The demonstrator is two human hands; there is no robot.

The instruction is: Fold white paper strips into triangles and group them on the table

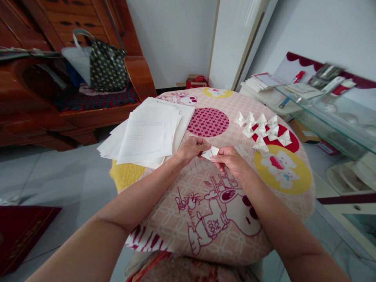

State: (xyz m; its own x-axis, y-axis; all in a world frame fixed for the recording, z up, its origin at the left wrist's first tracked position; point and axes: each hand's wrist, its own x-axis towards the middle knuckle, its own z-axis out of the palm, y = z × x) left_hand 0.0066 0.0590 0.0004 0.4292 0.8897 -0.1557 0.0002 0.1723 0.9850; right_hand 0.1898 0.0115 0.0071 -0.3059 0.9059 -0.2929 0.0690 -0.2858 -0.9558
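A small folded white paper piece (210, 152) is pinched between both my hands above the pink cartoon-printed tablecloth (205, 203). My left hand (190, 149) grips its left side with curled fingers. My right hand (230, 160) holds its right edge between thumb and fingers. A loose stack of white paper sheets (149, 131) lies to the left of my hands, hanging partly over the table's edge. Several finished folded paper shapes (264, 129) sit in a cluster to the upper right of my hands.
A dark wooden bench (88, 109) with a patterned tote bag (102, 64) stands at the left. A glass shelf unit (331, 113) with cups and papers stands at the right. A red bag (197, 82) rests on the floor behind the table.
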